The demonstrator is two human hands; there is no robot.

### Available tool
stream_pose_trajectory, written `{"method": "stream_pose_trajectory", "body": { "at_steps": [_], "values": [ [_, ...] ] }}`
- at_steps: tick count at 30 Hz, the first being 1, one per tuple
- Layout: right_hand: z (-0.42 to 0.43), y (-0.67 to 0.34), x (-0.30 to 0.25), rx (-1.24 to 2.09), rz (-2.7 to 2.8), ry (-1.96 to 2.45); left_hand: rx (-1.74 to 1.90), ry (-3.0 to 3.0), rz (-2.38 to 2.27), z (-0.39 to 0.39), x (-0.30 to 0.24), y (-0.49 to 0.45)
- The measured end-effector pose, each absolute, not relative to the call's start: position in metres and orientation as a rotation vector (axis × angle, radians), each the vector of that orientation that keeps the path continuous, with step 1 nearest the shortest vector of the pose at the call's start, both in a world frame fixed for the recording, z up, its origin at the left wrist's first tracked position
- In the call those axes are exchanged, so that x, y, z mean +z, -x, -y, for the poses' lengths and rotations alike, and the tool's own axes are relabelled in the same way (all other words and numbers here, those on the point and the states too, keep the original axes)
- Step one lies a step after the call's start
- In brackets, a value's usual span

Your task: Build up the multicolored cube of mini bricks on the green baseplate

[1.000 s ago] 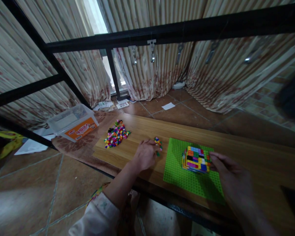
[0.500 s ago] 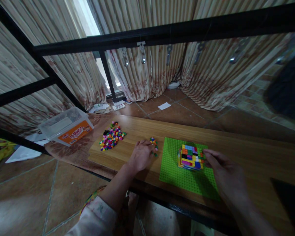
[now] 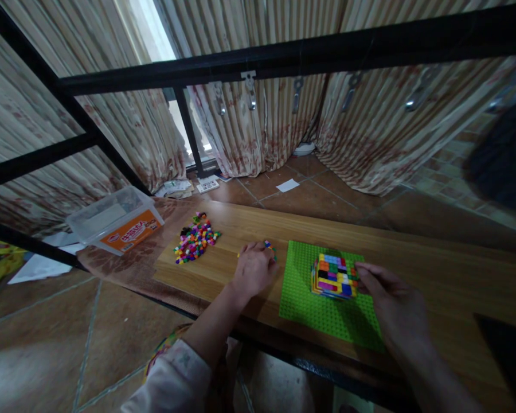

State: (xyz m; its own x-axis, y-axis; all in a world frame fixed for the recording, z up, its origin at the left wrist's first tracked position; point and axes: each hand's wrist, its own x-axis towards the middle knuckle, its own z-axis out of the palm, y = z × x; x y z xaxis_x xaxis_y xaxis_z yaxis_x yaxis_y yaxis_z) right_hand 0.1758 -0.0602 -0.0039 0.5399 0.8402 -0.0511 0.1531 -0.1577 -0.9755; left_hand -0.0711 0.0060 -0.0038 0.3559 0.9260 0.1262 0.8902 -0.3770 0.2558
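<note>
Bricks of many-coloured plastic, built into a compact boxy block [image 3: 334, 277], sit just left of the person's right hand [image 3: 398, 304], over a square, bright green studded baseplate [image 3: 301, 304]. That hand's thumb and finger come close together at the block's near-right edge; whether they pinch a brick there or only steady the block cannot be told.

The left hand [image 3: 255, 269] is bent downward, fingers curled, over a small cluster of loose multicoloured plastic bricks [image 3: 270, 246] that shows just past its fingertips. Whether it has taken one is hidden. Farther out to the left of that hand lies a larger heap of small mixed-colour plastic bricks [image 3: 196, 240] on the pale brown wooden tabletop [image 3: 241, 218], and beyond the heap stands a clear plastic box with an orange label [image 3: 120, 223].

The likeliest trouble is at the right fingertips: sideways pressure on the edge could tip the block or loosen a brick, especially if its base is not seated on the studs, which is unclear. Careless left fingers could scatter the cluster.
</note>
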Motion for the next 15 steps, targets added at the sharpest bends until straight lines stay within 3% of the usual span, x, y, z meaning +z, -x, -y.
{"method": "stream_pose_trajectory", "body": {
  "at_steps": [9,15],
  "values": [
    [0.061,-0.179,-0.004,0.745,0.888,1.612,0.284,-2.492,-1.736,-0.009,-0.007,0.063],
    [0.059,-0.175,-0.002,0.689,0.893,1.54,0.723,-2.127,-1.581,-0.007,0.012,0.056]
  ]
}}
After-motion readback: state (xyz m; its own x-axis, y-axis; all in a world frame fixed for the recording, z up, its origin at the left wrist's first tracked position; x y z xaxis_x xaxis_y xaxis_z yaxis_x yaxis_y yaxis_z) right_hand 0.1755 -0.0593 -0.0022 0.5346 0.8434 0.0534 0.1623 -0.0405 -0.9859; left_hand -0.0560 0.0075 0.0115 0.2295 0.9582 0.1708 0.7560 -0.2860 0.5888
